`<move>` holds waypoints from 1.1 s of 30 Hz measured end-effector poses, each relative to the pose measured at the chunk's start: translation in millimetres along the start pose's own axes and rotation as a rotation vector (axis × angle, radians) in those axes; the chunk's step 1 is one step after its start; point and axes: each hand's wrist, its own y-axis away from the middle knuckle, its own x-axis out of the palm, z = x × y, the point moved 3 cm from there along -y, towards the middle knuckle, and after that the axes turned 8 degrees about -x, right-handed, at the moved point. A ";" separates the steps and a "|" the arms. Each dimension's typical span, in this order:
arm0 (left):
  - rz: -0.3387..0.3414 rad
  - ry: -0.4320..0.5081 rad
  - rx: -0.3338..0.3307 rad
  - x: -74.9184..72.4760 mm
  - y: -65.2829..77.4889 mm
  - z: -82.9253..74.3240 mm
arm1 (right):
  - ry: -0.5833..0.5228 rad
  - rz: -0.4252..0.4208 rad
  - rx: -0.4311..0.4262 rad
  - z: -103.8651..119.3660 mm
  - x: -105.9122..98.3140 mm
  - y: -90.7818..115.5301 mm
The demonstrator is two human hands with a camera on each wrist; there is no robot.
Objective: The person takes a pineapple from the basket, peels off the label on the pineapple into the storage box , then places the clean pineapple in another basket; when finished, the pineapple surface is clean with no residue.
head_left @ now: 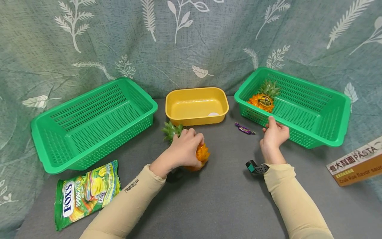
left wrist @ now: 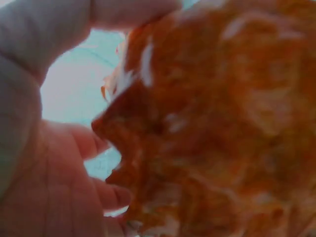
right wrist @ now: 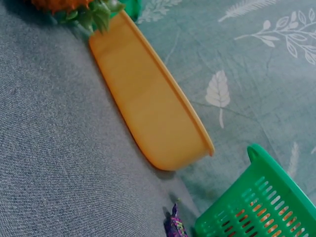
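My left hand point(head_left: 186, 147) grips a small orange pineapple point(head_left: 202, 154) from above, on the table in front of the yellow basin. Its green leafy crown point(head_left: 170, 130) points away to the left. In the left wrist view, the shiny, spiky orange skin point(left wrist: 212, 118) fills most of the picture, with thumb and fingers around its edge. My right hand point(head_left: 274, 134) has loosely bent fingers right at the front rim of the right green basket point(head_left: 310, 132). Inside that basket lies another orange pineapple point(head_left: 261, 101) with a dark label. A purple wrapped candy point(head_left: 244, 128) lies left of my right hand.
Behind the gripped pineapple stands the yellow basin point(head_left: 197, 121), a white round spot on its floor. A second green basket point(head_left: 95, 146) is at left, with a green FOX'S candy bag point(head_left: 88, 194) before it. A pasta box point(head_left: 358, 162) stands at far right.
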 end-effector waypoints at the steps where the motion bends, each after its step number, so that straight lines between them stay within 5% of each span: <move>1: 0.005 -0.006 0.013 -0.3 1.6 1.6 | 0.000 -0.001 0.002 0.1 0.1 -0.2; 21: 0.010 0.039 0.243 -3.4 26.6 30.0 | 0.017 0.003 -0.004 1.1 -1.0 0.6; 29: 0.024 0.047 0.252 -7.4 36.4 39.5 | 0.003 0.005 -0.003 1.1 -0.1 -0.1; 33: 0.019 0.148 0.205 -6.0 39.3 42.3 | 0.005 0.004 0.002 1.0 -0.4 -0.3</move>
